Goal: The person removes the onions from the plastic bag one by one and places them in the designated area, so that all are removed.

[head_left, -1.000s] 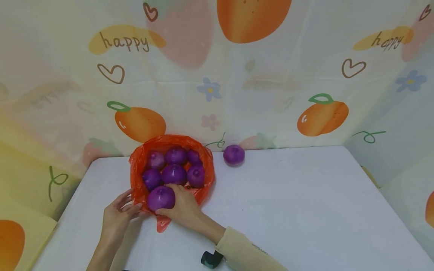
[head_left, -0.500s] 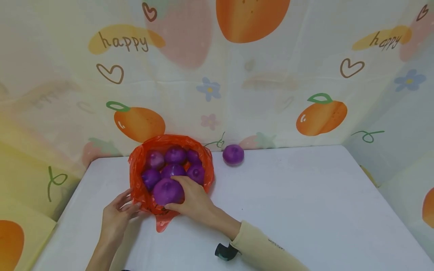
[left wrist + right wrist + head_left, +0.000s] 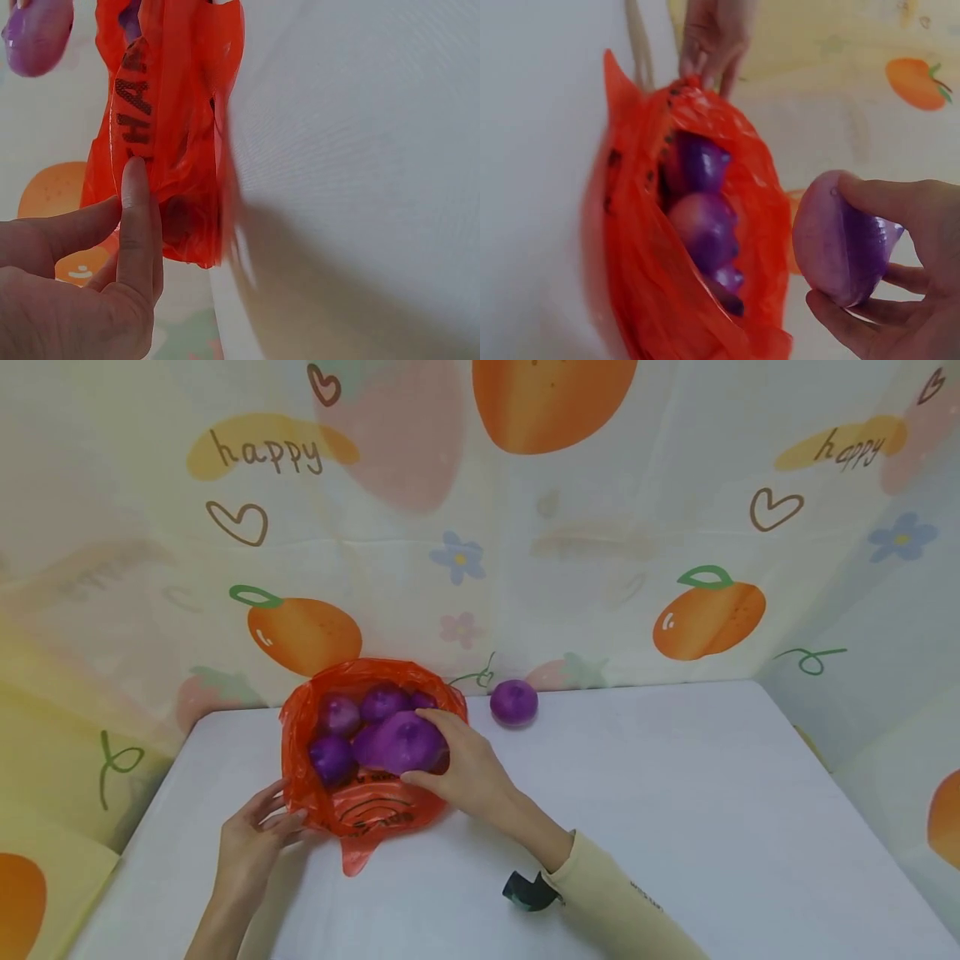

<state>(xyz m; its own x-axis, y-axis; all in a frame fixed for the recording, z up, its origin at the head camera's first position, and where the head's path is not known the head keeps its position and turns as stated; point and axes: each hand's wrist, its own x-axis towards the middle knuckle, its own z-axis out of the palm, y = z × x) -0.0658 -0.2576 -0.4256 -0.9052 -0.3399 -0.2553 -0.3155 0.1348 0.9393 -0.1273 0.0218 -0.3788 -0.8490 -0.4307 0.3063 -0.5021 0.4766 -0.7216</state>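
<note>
A red plastic bag [image 3: 367, 806] lies open on the white table [image 3: 675, 793] with several purple onions [image 3: 333, 753] inside. My right hand [image 3: 450, 768] grips one purple onion [image 3: 408, 742] and holds it just above the bag's mouth. In the right wrist view this onion [image 3: 838, 238] sits between thumb and fingers [image 3: 889, 201], beside the bag [image 3: 637, 285]. My left hand [image 3: 273, 820] pinches the bag's near left edge. Its fingers [image 3: 136, 217] lie against the red plastic [image 3: 180, 127]. One more purple onion [image 3: 513, 702] rests on the table by the back wall.
A wall cloth printed with oranges and hearts [image 3: 705, 610] closes in the table at the back and on both sides. The table's left edge [image 3: 135, 852] runs close to my left forearm. White tabletop stretches to the right of the bag.
My right hand has lifted the onion from the bag's near rim and carried it up and to the right over the bag. The left hand has kept its place on the bag's edge.
</note>
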